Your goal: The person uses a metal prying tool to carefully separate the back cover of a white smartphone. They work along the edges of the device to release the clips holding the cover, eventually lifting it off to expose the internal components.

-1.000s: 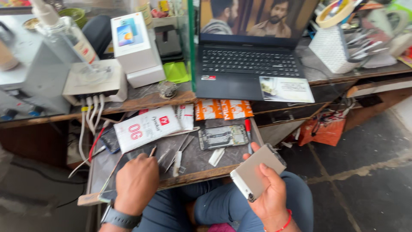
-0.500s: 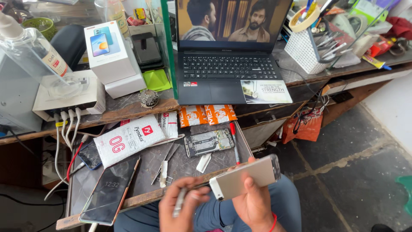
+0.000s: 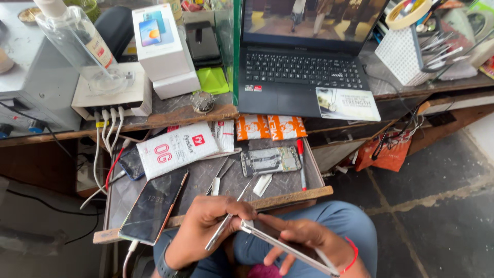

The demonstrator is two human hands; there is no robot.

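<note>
My left hand [image 3: 206,229] grips a thin metal tool [image 3: 222,226], its tip touching the corner of a slim silver phone [image 3: 288,248]. My right hand [image 3: 309,239] holds that phone edge-on over my lap, fingers spread along its upper face. Both hands are below the front edge of a small grey work tray [image 3: 288,198]. An opened phone body [image 3: 270,160] lies on the tray beside a red pen [image 3: 301,162]. A dark phone [image 3: 154,206] with a lit screen lies at the tray's left front, with a cable plugged in.
A white pouch [image 3: 175,149], orange packets [image 3: 267,126] and loose tweezers [image 3: 218,175] lie on the tray. Behind it are an open laptop [image 3: 303,77], white phone boxes [image 3: 162,46], a clear bottle [image 3: 82,41], a multi-port charger [image 3: 110,95] and a mesh tool holder [image 3: 406,56].
My left hand left the tray with the metal tool and came to the phone's corner. My right hand turned the phone from flat to edge-on. The view shifted left.
</note>
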